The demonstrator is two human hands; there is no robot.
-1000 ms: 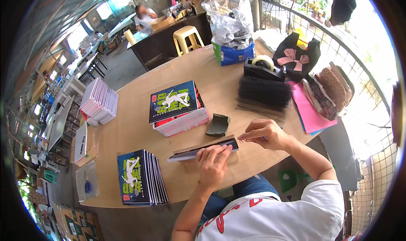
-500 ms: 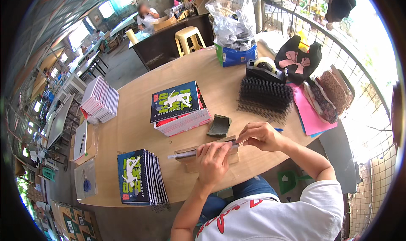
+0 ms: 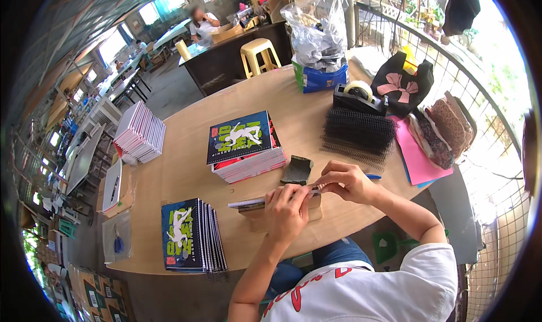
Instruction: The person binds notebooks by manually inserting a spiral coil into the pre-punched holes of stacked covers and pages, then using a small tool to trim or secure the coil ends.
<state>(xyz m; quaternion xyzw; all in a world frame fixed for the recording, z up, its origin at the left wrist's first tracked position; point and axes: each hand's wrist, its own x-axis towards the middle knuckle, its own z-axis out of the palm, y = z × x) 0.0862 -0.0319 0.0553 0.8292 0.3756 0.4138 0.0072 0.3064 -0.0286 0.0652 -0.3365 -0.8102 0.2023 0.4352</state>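
Observation:
My left hand point(image 3: 287, 212) is closed over the upper edge of a thin notebook point(image 3: 244, 203) that stands on its side against a low wooden stand point(image 3: 314, 211). At the notebook's right end, my right hand point(image 3: 349, 182) pinches with thumb and forefinger close to my left fingertips. Whatever lies in that pinch is too small to make out. Just beyond the hands rests a dark curved piece point(image 3: 297, 170). A stack of notebooks point(image 3: 240, 138) with dark blue covers stands farther off, and a fanned pile of wire-bound notebooks point(image 3: 183, 235) lies to the left.
Black binding coils point(image 3: 359, 134) are heaped at the right, before a tape dispenser point(image 3: 359, 99). Beside them are pink paper point(image 3: 418, 152), fabric pouches point(image 3: 446, 130) and a black bag point(image 3: 402, 84). A blue pen point(image 3: 372, 176) lies near my right hand. More stacked books point(image 3: 140, 133) stand at far left.
My right fingers have moved in closer to the notebook's end and my left fingertips. The left hand keeps its hold. The whole view has shifted slightly.

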